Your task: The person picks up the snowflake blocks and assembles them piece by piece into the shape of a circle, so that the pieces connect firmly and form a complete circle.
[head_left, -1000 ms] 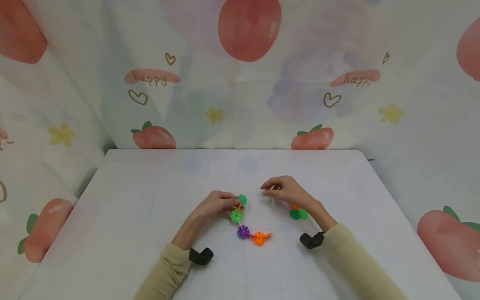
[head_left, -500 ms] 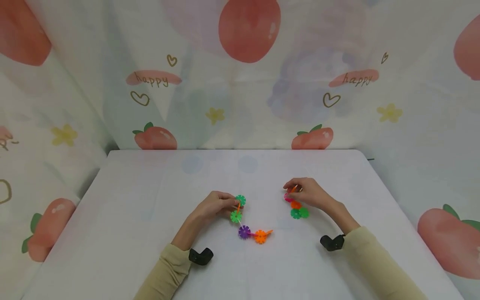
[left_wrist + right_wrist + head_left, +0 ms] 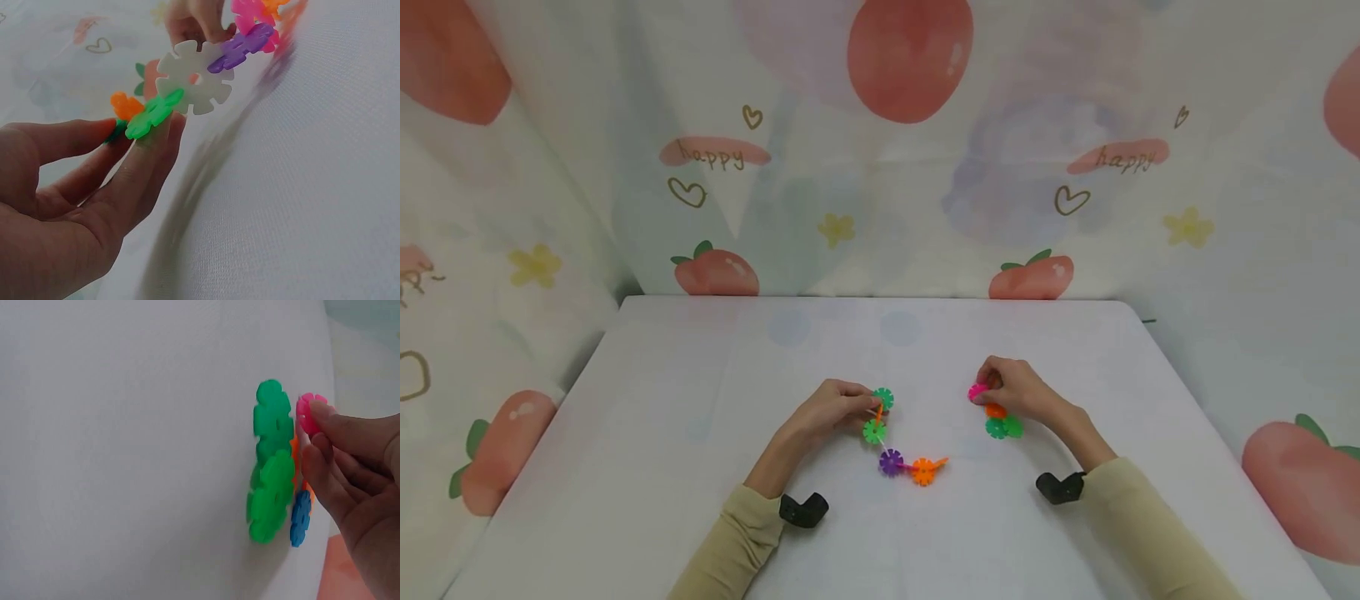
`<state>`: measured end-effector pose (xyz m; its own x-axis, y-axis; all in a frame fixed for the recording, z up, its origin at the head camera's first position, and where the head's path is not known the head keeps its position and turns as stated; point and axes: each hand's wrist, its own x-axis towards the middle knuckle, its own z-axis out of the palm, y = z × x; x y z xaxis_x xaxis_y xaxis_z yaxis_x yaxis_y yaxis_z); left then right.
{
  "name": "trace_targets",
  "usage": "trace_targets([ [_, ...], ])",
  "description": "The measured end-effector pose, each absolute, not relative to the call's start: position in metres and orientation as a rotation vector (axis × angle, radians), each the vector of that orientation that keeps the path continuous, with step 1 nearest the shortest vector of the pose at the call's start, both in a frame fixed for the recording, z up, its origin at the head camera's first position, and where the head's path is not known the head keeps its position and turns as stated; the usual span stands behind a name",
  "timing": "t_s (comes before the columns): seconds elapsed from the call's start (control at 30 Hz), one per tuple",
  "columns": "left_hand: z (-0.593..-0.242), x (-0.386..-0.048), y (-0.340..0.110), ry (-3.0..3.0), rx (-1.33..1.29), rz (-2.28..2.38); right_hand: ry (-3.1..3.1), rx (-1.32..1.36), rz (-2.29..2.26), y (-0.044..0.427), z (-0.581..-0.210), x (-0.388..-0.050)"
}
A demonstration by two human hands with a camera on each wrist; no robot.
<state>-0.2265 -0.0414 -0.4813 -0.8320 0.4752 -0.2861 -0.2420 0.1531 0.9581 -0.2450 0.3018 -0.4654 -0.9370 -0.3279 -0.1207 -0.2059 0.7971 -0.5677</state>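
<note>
My left hand (image 3: pixel 835 408) pinches the far end of a linked chain of plastic snowflake discs, at a teal-green disc (image 3: pixel 884 398). Along the chain follow an orange disc (image 3: pixel 127 106), a light green disc (image 3: pixel 150 119), a white disc (image 3: pixel 215 90), a purple disc (image 3: pixel 244 47), a pink one, and orange at the near end (image 3: pixel 922 472). On the right, my right hand (image 3: pixel 1018 390) pinches a pink snowflake disc (image 3: pixel 306 412) between thumb and fingers. Loose discs lie just beside and under that hand: two green (image 3: pixel 275 494), a blue (image 3: pixel 300 519) and some orange, partly hidden.
A white cloth covers the table (image 3: pixel 760 350). Patterned fabric (image 3: pixel 895 208) hangs behind and on both sides. Each wrist carries a black camera mount, one at the left sleeve (image 3: pixel 803 510) and one at the right sleeve (image 3: pixel 1060 488).
My right hand has moved right, from above the table's middle to the loose discs, and has picked up the pink disc there. My left hand stays in place with the chain.
</note>
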Motion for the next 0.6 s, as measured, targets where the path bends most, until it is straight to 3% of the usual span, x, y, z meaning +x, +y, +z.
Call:
trace_targets([
  [0.6,-0.482,-0.225,-0.037,1.916,0.190,1.731,2.710,-0.483,-1.185,0.256,-0.459,-0.237],
])
